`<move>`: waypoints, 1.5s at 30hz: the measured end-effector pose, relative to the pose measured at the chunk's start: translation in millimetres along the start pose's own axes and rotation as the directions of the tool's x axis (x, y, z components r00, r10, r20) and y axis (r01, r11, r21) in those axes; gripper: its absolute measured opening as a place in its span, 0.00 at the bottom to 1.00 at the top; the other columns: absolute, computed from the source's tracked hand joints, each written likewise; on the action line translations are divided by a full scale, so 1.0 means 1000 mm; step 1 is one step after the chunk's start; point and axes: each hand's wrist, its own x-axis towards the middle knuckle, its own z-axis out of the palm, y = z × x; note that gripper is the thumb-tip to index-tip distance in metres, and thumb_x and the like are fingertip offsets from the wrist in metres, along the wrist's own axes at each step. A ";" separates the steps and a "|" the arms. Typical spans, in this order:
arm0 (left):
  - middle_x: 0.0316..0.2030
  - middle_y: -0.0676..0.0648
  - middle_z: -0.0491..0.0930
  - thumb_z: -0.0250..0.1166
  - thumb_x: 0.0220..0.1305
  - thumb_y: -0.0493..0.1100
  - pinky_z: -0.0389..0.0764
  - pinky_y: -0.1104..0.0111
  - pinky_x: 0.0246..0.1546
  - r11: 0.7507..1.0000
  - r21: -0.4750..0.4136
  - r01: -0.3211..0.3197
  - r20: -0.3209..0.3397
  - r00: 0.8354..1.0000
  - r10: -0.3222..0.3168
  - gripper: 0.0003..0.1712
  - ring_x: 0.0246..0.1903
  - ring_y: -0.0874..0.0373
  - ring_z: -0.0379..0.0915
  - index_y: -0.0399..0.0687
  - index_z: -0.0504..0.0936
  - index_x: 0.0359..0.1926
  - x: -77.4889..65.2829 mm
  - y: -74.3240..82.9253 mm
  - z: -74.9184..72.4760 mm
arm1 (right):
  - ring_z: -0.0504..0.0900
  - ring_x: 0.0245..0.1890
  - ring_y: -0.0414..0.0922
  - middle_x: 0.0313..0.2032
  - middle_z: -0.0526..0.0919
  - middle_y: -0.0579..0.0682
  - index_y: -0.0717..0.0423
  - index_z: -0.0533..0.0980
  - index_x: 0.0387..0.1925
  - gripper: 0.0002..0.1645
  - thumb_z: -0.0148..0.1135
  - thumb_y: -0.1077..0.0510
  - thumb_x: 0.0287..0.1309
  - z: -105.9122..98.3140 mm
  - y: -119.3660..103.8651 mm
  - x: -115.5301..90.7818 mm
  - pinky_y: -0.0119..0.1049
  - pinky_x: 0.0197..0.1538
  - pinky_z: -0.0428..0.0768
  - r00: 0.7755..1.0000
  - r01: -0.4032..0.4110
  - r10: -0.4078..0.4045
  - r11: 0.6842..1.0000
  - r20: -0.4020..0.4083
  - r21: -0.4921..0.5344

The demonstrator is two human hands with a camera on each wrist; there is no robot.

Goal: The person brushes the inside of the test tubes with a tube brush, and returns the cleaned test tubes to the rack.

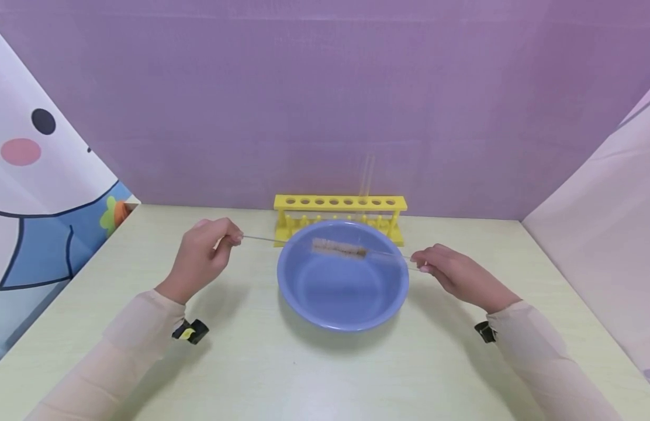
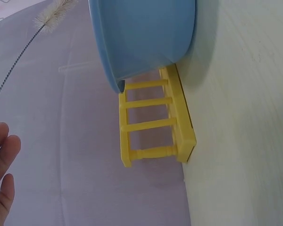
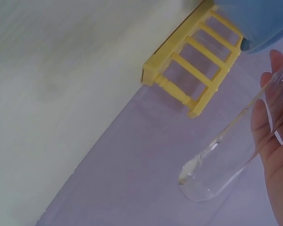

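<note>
My left hand [image 1: 204, 251] pinches the twisted wire handle [image 2: 12, 70] of a test tube brush. Its pale bristles [image 1: 332, 247] hang above the blue basin [image 1: 346, 292], pointing right. On the other side, my right hand [image 1: 456, 272] holds a clear glass test tube [image 3: 217, 160] between thumb and fingers. The tube lies nearly level, its rounded end beyond the hand in the right wrist view. At the tube's mouth, the brownish brush tip [image 1: 362, 252] meets the glass; how far it sits inside, I cannot tell.
Behind the basin stands a yellow test tube rack [image 1: 280, 203]. Another clear test tube [image 1: 366, 175] stands upright in it, right of the middle. A purple backdrop [image 1: 325, 105] closes off the table's [image 1: 314, 374] far edge, with printed cloth at the left.
</note>
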 end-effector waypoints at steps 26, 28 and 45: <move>0.25 0.49 0.81 0.58 0.49 0.19 0.70 0.67 0.28 0.999 -0.021 0.040 0.014 0.999 -0.039 0.15 0.25 0.58 0.72 0.42 0.75 0.27 -0.001 0.003 0.006 | 0.76 0.36 0.38 0.37 0.80 0.45 0.60 0.77 0.44 0.18 0.64 0.72 0.49 0.004 -0.001 0.007 0.37 0.41 0.79 1.000 -0.007 0.007 1.000 0.002 0.017; 0.25 0.49 0.82 0.58 0.49 0.18 0.70 0.67 0.28 0.999 -0.031 0.044 0.012 0.999 -0.043 0.15 0.25 0.59 0.72 0.42 0.76 0.27 0.000 0.003 0.007 | 0.75 0.36 0.38 0.37 0.80 0.45 0.60 0.77 0.44 0.18 0.65 0.72 0.49 0.005 -0.001 0.007 0.36 0.41 0.79 1.000 -0.008 0.008 1.000 -0.003 0.016; 0.25 0.49 0.82 0.60 0.47 0.19 0.72 0.66 0.27 0.998 -0.020 -0.058 0.005 0.998 0.058 0.15 0.24 0.59 0.73 0.42 0.76 0.28 0.001 0.009 0.015 | 0.77 0.39 0.40 0.40 0.82 0.45 0.59 0.78 0.45 0.19 0.66 0.71 0.48 0.006 -0.008 0.015 0.37 0.43 0.79 1.000 0.009 -0.009 1.000 0.007 0.027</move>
